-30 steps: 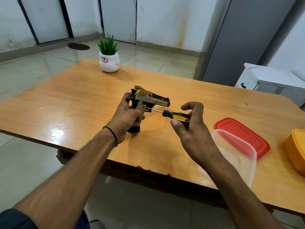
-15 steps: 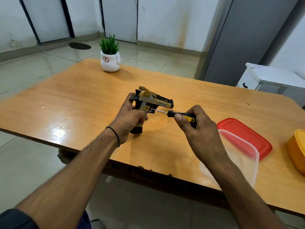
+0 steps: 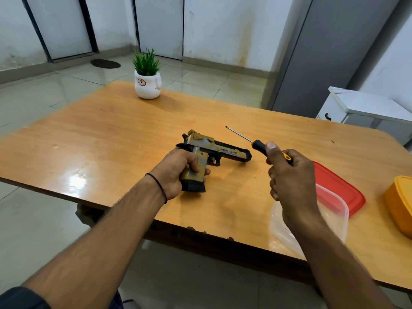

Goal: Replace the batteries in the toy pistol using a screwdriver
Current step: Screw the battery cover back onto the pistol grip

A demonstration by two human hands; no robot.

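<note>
Toy pistol (image 3: pixel 213 150) gripped in left hand (image 3: pixel 176 172), apart from screwdriver (image 3: pixel 256 143).

Left of the toy pistol (image 3: pixel 223 150), the table (image 3: pixel 89 134) gives you a broad run of bare wood, with only the potted plant (image 3: pixel 147 84) standing well off at the far edge. On the right, the red lid (image 3: pixel 341 188), clear container (image 3: pixel 334 219) and orange container (image 3: pixel 401 204) crowd the edge near your right hand (image 3: pixel 289 177), whose screwdriver (image 3: pixel 259 145) slants above the wood past the muzzle.
</note>
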